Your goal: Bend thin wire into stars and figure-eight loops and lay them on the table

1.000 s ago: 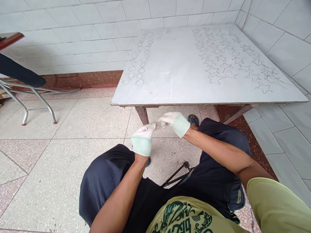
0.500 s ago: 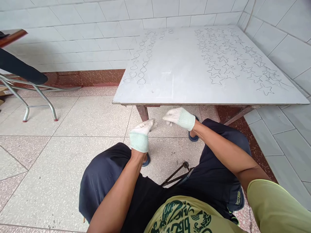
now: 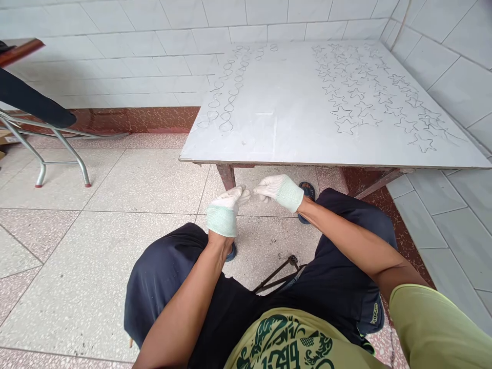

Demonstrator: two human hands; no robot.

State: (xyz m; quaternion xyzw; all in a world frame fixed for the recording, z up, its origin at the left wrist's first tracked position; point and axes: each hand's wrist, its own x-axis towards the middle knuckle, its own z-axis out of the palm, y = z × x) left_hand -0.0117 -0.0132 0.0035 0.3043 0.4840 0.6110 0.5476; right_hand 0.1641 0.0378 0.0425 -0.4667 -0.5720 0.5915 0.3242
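Wire (image 3: 249,196), seemingly unfinished, is pinched in my left hand (image 3: 228,199), my right hand's (image 3: 275,188) grip unclear, with shaped stars (image 3: 356,94) on the table's (image 3: 295,143) right, figure-eights (image 3: 226,120) left.

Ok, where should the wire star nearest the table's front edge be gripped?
Pinch the wire star at its front tip, probably with the right hand, from the table's front side: it lies flat, that tip points edgeward, and other stars crowd behind.

Tubular metal legs (image 3: 42,173) with red feet (image 3: 88,185) stand on the speckled floor (image 3: 96,277) near the tiled wall (image 3: 115,45).
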